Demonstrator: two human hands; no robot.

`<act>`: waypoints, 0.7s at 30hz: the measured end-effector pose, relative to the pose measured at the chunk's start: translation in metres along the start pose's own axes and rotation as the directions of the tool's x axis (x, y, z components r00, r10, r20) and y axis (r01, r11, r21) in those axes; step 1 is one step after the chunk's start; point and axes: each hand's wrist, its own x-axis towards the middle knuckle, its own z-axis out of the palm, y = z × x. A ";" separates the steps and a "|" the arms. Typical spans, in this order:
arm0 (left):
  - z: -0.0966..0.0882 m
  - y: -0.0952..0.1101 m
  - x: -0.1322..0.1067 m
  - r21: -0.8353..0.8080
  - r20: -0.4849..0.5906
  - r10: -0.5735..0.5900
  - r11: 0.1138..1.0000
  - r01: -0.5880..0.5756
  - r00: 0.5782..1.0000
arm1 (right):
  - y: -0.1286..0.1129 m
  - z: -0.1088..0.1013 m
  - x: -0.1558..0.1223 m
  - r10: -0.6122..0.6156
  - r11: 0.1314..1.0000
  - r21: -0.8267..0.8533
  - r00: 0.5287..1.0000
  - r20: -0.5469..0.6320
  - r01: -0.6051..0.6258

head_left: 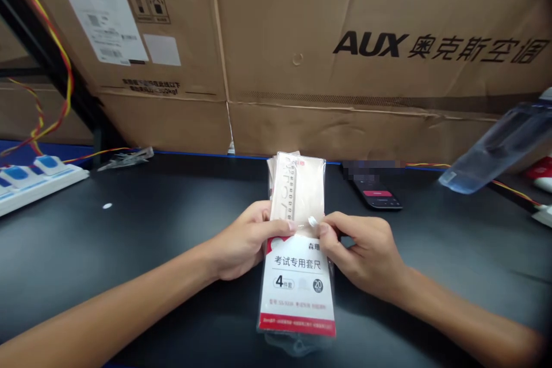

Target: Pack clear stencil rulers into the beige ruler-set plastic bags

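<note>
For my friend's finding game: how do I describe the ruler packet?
Start at the cardboard box printed AUX, look down to the black table. In the middle, a left hand and right hand hold a clear plastic packet. Its white and red card shows a big 4, and a pale ruler sits at the top, unlike the black phone.

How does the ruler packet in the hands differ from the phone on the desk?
The ruler packet is held by the left hand and right hand; the phone lies on the desk. The packet is clear plastic with a white and red label; the phone is dark. Both are flat rectangles.
</note>
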 end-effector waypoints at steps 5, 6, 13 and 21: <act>0.007 0.004 -0.002 0.282 -0.088 0.070 0.959 -0.042 0.994 | 0.006 -0.001 0.004 0.045 0.990 0.123 0.980 0.193 -0.070; 0.009 0.005 -0.002 0.356 -0.095 0.086 0.934 -0.047 0.992 | 0.007 -0.001 0.005 0.054 0.984 0.150 0.970 0.237 -0.092; 0.018 0.010 -0.008 0.523 -0.017 0.129 0.846 -0.101 0.992 | 0.002 -0.002 0.008 0.184 0.934 0.231 0.920 0.346 -0.274; 0.020 0.007 -0.011 0.509 0.038 0.163 0.846 -0.160 0.986 | -0.006 -0.008 0.012 0.169 0.936 0.221 0.900 0.401 -0.274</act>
